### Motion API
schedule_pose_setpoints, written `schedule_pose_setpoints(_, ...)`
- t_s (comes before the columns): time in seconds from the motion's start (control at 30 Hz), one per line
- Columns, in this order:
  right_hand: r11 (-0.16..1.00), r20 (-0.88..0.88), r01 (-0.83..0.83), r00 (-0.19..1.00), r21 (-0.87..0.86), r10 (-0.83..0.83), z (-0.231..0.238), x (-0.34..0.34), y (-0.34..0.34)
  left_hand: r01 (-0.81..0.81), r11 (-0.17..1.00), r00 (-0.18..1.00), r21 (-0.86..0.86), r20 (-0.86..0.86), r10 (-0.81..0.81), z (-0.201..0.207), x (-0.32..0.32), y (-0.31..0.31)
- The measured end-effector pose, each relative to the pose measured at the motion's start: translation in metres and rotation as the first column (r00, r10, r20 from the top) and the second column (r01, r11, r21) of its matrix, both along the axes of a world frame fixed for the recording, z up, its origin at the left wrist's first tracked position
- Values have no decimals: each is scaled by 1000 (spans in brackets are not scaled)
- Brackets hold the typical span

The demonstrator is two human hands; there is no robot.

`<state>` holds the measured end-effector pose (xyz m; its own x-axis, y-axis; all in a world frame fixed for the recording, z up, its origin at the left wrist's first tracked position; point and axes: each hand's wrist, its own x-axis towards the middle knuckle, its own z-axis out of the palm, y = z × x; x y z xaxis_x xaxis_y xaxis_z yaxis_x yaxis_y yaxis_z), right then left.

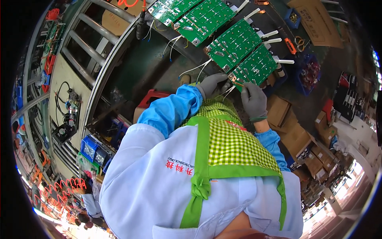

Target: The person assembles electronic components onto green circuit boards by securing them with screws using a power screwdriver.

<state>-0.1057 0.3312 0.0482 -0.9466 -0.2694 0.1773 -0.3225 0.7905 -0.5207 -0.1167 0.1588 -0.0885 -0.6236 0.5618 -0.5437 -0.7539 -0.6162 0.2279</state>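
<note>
Both my hands wear grey gloves and meet at the near corner of a green circuit board [255,67], the closest in a slanting row. My left hand [215,85] is closed with its fingertips by the board's corner and the white wires [229,92]; what they grip is hidden. My right hand [254,100] points its closed thumb and finger at the same corner, touching or just beside a small copper-coloured strip [237,83]. Whether it holds the strip is too small to tell. Another green board [234,44] lies right behind, with white wires hanging off its near edge.
More green boards [205,20] continue toward the far left. An orange-handled cutter [290,46], scissors [299,43] and a blue bin [293,18] lie at the far right. Cardboard boxes [292,133] stand right of me. A metal roller frame [89,53] runs along the left.
</note>
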Motion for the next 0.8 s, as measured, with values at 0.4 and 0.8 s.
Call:
schedule_pose_setpoints(0.4,900,182,-227,969,372,169,2,-28,-45,118,993,991,5,-70,-117,17,-6,5)
schedule_pose_setpoints(0.8,972,74,26,996,234,-44,-29,-69,56,104,992,940,-73,332,-74,50,-18,10)
